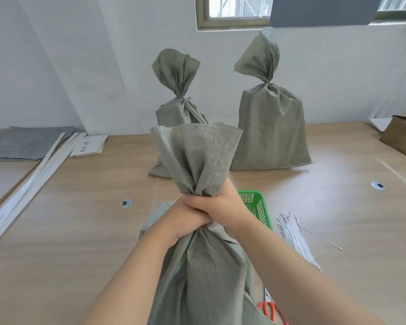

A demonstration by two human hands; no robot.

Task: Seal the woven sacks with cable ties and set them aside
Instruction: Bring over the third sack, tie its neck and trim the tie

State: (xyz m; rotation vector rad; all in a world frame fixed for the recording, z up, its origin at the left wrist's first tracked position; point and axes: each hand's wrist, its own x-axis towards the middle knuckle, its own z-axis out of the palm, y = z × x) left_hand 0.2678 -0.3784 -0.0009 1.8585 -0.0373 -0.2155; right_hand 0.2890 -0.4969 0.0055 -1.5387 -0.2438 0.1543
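Observation:
A grey-green woven sack (204, 273) stands upright right in front of me on the wooden table (75, 242). Its neck is bunched together, and the loose top fans out above my fists. My left hand (185, 216) and my right hand (223, 205) are both clenched around that neck, touching each other. I see no cable tie on this neck. A bundle of white cable ties (295, 238) lies on the table to the right. Two tied sacks stand farther back, one in the middle (178, 106) and one to the right (270, 127).
A green plastic basket (256, 205) sits just behind my right wrist. Orange-handled scissors (271, 309) lie at the lower right. White strips (31, 184) and a grey sheet (26, 143) lie along the left side. A cardboard box (401, 134) stands at the far right.

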